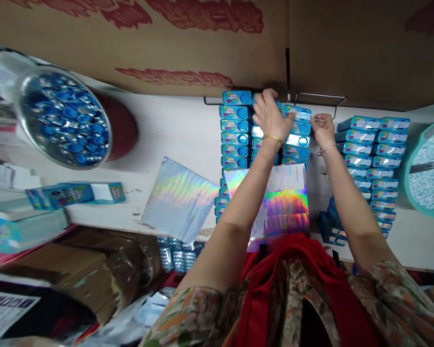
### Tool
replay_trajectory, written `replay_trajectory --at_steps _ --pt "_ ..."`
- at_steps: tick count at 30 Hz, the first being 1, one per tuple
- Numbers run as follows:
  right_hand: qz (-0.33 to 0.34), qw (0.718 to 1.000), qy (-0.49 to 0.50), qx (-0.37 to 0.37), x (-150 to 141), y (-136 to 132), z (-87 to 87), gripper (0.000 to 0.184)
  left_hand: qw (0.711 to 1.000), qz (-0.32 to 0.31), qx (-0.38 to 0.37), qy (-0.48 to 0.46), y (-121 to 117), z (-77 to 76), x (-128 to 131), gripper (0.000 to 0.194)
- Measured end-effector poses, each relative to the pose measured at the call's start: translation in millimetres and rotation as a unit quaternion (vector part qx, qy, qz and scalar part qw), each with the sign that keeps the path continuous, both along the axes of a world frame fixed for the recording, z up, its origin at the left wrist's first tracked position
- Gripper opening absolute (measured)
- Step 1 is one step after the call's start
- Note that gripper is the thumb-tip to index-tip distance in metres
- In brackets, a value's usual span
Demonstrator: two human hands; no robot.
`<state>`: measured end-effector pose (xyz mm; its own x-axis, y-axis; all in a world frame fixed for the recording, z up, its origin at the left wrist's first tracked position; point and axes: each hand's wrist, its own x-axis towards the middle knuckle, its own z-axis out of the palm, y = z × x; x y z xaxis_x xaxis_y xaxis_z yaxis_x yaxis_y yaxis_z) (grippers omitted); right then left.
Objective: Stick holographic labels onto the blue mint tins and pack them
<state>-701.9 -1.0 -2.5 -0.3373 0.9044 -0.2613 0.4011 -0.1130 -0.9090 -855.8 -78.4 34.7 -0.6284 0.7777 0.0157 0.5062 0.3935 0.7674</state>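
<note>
Blue tins (233, 138) lie in columns from the far edge of the bench (181, 120) toward its near edge. The left hand (271, 115) spreads over them, thumb on one; the right hand (323, 129), fingertips pinched together, is at that tin's end, any hold too small to tell. A shiny sheet (285, 197) covers tins nearer the front edge. A carton (202, 50) blocks the far edge; a pot (121, 123) stands left, a basin (405, 176) at the right end.

"CARAMELO" reads on the blue tins (237, 98) — the second line there too blurred; red characters (238, 17) on the cardboard carton (188, 50) — unreadable.
</note>
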Motion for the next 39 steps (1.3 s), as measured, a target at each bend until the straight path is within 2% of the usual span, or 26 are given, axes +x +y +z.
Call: replay_trajectory --at_steps 3,5,7,8,10,12,15,18,21,23,29,34,37,39 --pt "0.018 1.000 0.009 -0.020 2 4 -14.0 0.061 0.999 -0.050 -0.004 0.013 7 -2.2 -1 0.048" --pt "0.038 0.999 -0.022 0.003 8 9 -10.4 0.054 0.998 -0.047 -0.040 0.016 6 11.0 0 0.043" --pt "0.036 0.994 -0.074 0.069 16 11 5.8 0.048 0.997 -0.024 -0.065 0.016 -7 34.1 -3 0.037" --pt "0.026 0.989 -0.097 0.111 20 9 18.0 0.047 0.997 -0.028 -0.064 0.017 -19 47.2 -8 0.032" --pt "0.008 0.977 -0.115 0.182 22 -3 48.0 0.050 0.995 -0.086 -0.047 0.022 -55 71.0 -21 0.022" --pt "0.054 0.970 -0.094 0.216 16 -28 79.2 0.051 0.984 -0.168 -0.050 0.032 -104 86.2 -36 0.024" --pt "0.189 0.946 -0.101 0.242 -5 -82 113.8 0.048 0.972 -0.198 -0.104 0.076 -174 87.8 -51 0.034" --pt "0.317 0.907 -0.164 0.225 -26 -130 124.4 0.051 0.965 -0.190 -0.142 0.108 -214 73.4 -51 0.037" --pt "0.375 0.875 -0.207 0.225 -34 -151 119.5 0.055 0.968 -0.177 -0.142 0.105 -220 63.8 -44 0.031" --pt "0.383 0.867 -0.212 0.239 -32 -152 115.4 0.058 0.971 -0.179 -0.131 0.086 -215 65.7 -42 0.030" --pt "0.398 0.862 -0.209 0.234 -29 -143 111.4 0.057 0.972 -0.183 -0.110 0.102 -202 80.9 -35 0.026" --pt "0.400 0.864 -0.209 0.223 -32 -142 109.9 0.055 0.971 -0.198 -0.100 0.087 -198 70.6 -19 0.031" --pt "0.402 0.861 -0.217 0.223 -31 -142 109.6 0.055 0.971 -0.192 -0.103 0.098 -207 63.6 -10 0.030" --pt "0.404 0.857 -0.227 0.223 -31 -143 108.2 0.055 0.971 -0.193 -0.085 0.115 -218 64.3 -1 0.026"
